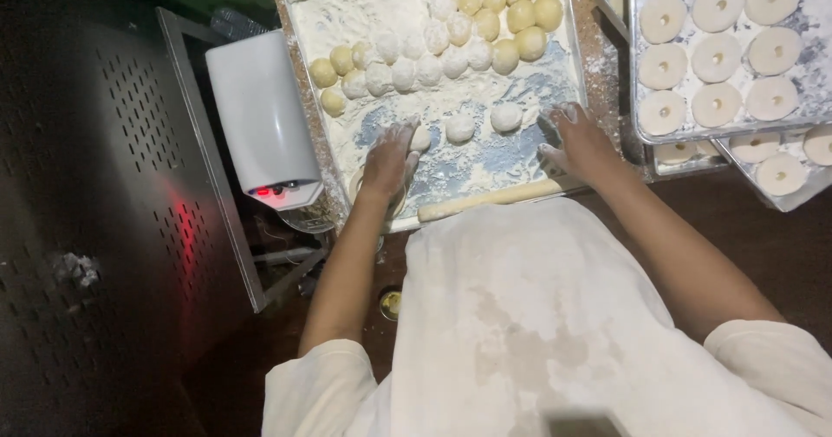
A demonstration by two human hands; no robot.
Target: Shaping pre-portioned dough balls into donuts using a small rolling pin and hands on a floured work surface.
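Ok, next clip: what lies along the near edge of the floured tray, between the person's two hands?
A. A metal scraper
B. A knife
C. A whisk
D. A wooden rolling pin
D: a long, pale wooden rolling pin lies along the near edge of the floured tray, between the left hand and the right hand.

Floured metal worktop (520, 155) with dough balls (459, 128), rolling pin (494, 199), ring-dough trays (646, 134)
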